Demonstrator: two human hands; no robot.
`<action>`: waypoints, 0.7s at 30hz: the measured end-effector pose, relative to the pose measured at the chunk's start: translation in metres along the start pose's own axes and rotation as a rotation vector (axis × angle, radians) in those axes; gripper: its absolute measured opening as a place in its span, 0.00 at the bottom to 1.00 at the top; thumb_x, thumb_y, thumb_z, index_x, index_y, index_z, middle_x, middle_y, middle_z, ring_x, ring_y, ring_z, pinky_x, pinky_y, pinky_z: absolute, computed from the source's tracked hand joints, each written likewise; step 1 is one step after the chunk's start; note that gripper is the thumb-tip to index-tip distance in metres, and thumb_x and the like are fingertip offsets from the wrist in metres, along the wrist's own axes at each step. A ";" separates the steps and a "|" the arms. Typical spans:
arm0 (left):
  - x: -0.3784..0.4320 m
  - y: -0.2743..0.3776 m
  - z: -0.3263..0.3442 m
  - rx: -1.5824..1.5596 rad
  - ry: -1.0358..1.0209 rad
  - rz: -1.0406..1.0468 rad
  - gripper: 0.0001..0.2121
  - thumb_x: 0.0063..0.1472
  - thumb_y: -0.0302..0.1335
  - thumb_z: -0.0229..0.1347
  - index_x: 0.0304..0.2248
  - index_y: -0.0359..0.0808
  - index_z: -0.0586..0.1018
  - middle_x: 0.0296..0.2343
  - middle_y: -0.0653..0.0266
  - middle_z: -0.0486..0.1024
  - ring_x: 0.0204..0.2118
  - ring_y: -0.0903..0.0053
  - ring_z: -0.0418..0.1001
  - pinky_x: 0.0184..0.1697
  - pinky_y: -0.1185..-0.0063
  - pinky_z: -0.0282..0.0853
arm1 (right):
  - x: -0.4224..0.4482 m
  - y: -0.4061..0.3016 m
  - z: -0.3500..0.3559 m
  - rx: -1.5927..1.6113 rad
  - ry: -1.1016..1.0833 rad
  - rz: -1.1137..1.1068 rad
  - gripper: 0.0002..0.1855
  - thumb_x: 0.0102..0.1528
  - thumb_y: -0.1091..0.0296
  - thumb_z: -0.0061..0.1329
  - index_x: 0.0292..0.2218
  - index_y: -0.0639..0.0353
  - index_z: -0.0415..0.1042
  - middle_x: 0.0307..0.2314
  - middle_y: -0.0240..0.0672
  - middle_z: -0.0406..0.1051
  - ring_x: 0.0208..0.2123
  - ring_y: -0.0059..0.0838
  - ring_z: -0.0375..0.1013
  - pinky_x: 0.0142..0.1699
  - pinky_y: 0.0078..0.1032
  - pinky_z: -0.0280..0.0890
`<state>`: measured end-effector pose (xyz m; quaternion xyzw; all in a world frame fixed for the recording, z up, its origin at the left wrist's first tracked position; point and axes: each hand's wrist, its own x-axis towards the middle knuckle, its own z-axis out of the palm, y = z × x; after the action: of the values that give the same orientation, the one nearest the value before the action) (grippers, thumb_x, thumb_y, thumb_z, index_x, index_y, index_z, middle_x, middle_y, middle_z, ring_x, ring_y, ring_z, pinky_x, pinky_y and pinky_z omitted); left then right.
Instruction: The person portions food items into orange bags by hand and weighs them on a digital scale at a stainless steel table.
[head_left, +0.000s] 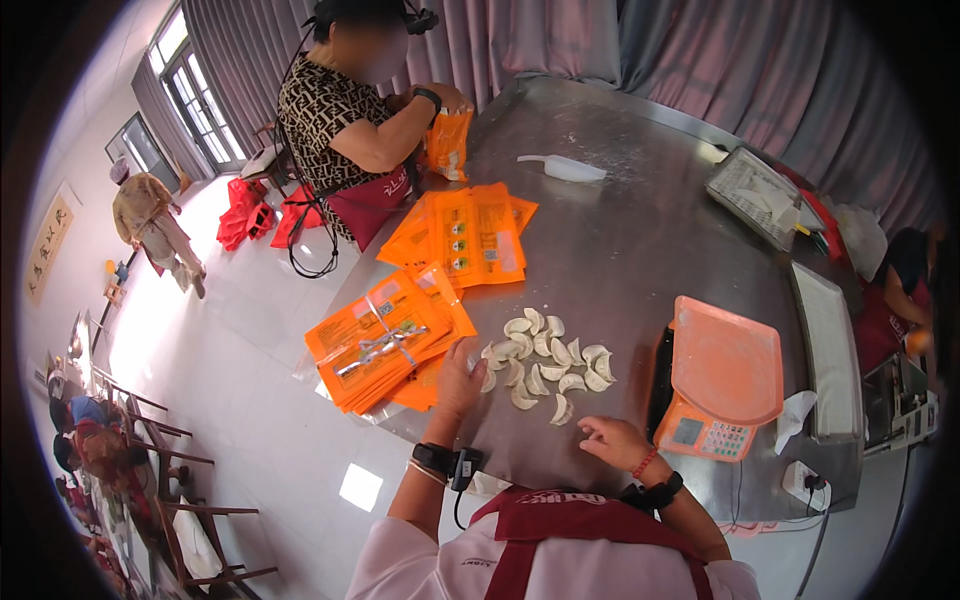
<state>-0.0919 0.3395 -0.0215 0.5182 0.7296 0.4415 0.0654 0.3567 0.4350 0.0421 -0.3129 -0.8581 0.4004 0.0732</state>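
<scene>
A loose cluster of pale crescent dumplings (551, 356) lies on the stainless steel table (600, 277) in front of me. At the cluster's left edge is my left hand (460, 379), beside a stack of orange printed plastic bags (379, 337) bound with a clear strip; whether it touches a dumpling I cannot tell. My right hand (615, 442) is just below the lowest dumpling, fingers partly bent, with nothing seen in it. To its right stands an orange digital scale (726, 360) with a bare, dusty-looking pan. More orange bags (480, 236) are fanned out beyond the dumplings.
A co-worker (352, 127) at the table's far left handles an upright orange bag (450, 142). A white scoop (562, 168) lies farther back. Toward the right are a mesh-like tray (754, 195), a long white tray (825, 349), crumpled tissue (795, 420) and a power strip (806, 486) with cables.
</scene>
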 end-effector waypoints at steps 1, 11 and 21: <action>0.001 0.002 -0.003 -0.001 0.001 0.000 0.28 0.74 0.28 0.75 0.69 0.36 0.84 0.68 0.40 0.85 0.70 0.36 0.84 0.73 0.53 0.82 | -0.001 0.001 0.002 -0.004 -0.003 -0.006 0.29 0.74 0.54 0.73 0.69 0.53 0.87 0.55 0.43 0.92 0.52 0.43 0.94 0.60 0.43 0.87; 0.041 0.021 -0.021 -0.009 0.031 0.028 0.27 0.75 0.27 0.75 0.70 0.36 0.84 0.66 0.42 0.86 0.68 0.39 0.86 0.71 0.55 0.84 | -0.011 0.006 0.011 -0.054 0.015 -0.051 0.28 0.74 0.57 0.74 0.68 0.55 0.87 0.54 0.43 0.93 0.52 0.42 0.95 0.59 0.41 0.87; 0.064 0.017 -0.033 -0.047 0.046 0.030 0.28 0.76 0.27 0.75 0.71 0.36 0.85 0.64 0.44 0.87 0.66 0.44 0.87 0.69 0.58 0.85 | 0.003 -0.042 -0.048 -0.027 0.081 -0.050 0.29 0.75 0.57 0.74 0.70 0.54 0.85 0.50 0.42 0.93 0.50 0.46 0.94 0.58 0.44 0.87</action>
<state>-0.1275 0.3733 0.0338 0.5170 0.7125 0.4713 0.0540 0.3522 0.4474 0.1040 -0.3081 -0.8673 0.3740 0.1136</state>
